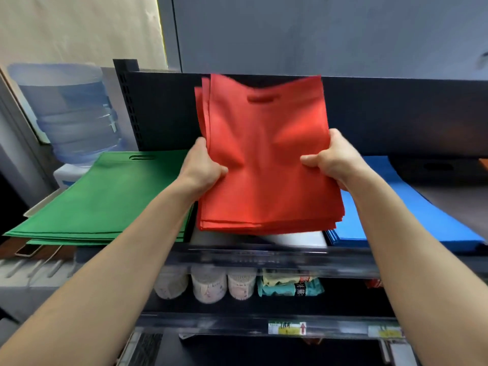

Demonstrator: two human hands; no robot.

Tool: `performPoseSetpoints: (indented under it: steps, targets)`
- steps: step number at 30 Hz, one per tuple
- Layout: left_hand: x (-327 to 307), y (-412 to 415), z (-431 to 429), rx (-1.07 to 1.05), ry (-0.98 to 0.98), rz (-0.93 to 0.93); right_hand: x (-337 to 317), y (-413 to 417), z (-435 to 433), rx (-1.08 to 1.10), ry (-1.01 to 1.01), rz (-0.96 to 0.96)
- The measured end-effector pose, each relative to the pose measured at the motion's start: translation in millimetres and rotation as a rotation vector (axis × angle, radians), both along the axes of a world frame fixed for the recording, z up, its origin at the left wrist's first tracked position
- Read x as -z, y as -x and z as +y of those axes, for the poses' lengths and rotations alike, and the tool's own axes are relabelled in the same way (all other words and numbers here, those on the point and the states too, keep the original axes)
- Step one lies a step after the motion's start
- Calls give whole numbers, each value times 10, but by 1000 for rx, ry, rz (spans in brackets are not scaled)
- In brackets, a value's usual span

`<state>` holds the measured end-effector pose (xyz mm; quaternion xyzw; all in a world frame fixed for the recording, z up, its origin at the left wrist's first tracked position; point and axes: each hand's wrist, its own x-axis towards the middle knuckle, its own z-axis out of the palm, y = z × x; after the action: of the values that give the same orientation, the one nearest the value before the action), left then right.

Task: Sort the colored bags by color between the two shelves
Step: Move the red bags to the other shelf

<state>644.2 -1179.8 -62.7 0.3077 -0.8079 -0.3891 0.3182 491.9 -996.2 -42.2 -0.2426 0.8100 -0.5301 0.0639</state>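
Both hands, left hand [204, 167] and right hand [331, 161], grip the red bags [266, 165] by their sides, fingers curled round them, likely about to set the stack squarely between the green bags [105, 196] and blue bags [412, 215].

Even indoor light, soft shadows; wide-angle bending at edges; motion blur on red bags [266, 165] and shelf rail [264, 256].

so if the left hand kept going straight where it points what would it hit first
The left hand, gripping the red bags, would probably meet the shelf's dark back panel; depth is unclear.
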Motion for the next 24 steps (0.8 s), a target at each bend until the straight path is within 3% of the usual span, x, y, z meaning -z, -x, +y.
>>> performPoseSetpoints:
  steps: [2,5,7,17,24]
  targets:
    - [-77,-21,-77,-29,0,131,-83,28,-26,-14,145,-44]
    - [-115,-63,-151,21,-260,344,-139,48,-65,-60,313,-154]
    - [-90,-56,-158,0,-309,383,-128,27,-119,-64,329,-110]
    - [-274,19,34,-249,141,105,-280,-127,-286,282,194,129]
    - [-85,72,159,-124,232,234,-169,-303,-384,252,212,231]
